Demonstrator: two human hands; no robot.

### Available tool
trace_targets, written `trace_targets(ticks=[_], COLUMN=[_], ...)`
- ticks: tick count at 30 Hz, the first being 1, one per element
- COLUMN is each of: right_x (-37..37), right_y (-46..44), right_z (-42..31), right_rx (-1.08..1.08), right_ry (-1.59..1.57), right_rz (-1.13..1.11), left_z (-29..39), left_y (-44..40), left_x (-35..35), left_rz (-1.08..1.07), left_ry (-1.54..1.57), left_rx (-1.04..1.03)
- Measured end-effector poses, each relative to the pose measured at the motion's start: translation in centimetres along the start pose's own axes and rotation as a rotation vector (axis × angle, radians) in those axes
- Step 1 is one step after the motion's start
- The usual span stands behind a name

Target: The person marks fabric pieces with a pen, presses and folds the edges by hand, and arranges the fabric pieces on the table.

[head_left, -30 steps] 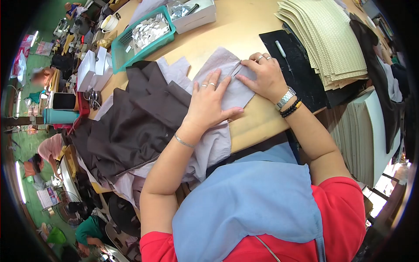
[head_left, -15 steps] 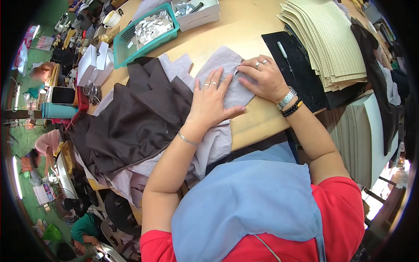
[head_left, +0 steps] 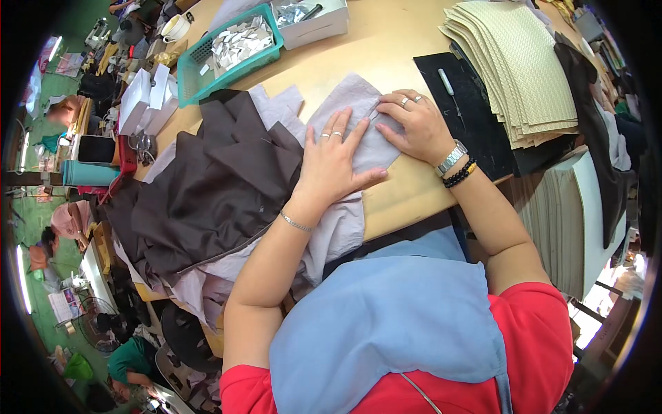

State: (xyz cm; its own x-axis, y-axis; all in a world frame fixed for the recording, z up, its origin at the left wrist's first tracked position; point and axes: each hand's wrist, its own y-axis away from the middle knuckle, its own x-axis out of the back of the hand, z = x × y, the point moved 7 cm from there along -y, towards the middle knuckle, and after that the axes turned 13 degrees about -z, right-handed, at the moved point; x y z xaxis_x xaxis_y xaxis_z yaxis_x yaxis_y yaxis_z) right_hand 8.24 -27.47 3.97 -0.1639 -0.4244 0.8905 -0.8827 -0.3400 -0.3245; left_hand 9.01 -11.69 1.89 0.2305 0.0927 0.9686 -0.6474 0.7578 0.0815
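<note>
Left hand (head_left: 336,152) palm down on pale lilac cloth (head_left: 350,88), fingers spread apart; right hand (head_left: 417,127) at the cloth's right side, fingers bent, thumb and fingertips on it — can't tell if they pinch a fold. Cloth lies on the wooden table (head_left: 394,203) near its front edge, between bunched dark brown fabric (head_left: 214,186) at left and a black mat (head_left: 476,134) at right — white-handled tool (head_left: 447,83) on the mat, teal basket (head_left: 233,79) beyond the brown fabric.
</note>
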Motion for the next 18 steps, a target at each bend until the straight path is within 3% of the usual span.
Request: trace_targets(ticks=[16, 18], right_x=[-0.42, 0.13], right_y=[-0.20, -0.12], right_z=[-0.13, 0.31], right_rx=[-0.070, -0.113], right_ry=[0.230, 0.078], right_rz=[-0.066, -0.021], left_z=[-0.05, -0.03], left_y=[0.06, 0.13], left_x=[0.18, 0.33], left_rz=[0.002, 0.006], left_ry=[0.009, 0.014], left_rx=[0.012, 0.010])
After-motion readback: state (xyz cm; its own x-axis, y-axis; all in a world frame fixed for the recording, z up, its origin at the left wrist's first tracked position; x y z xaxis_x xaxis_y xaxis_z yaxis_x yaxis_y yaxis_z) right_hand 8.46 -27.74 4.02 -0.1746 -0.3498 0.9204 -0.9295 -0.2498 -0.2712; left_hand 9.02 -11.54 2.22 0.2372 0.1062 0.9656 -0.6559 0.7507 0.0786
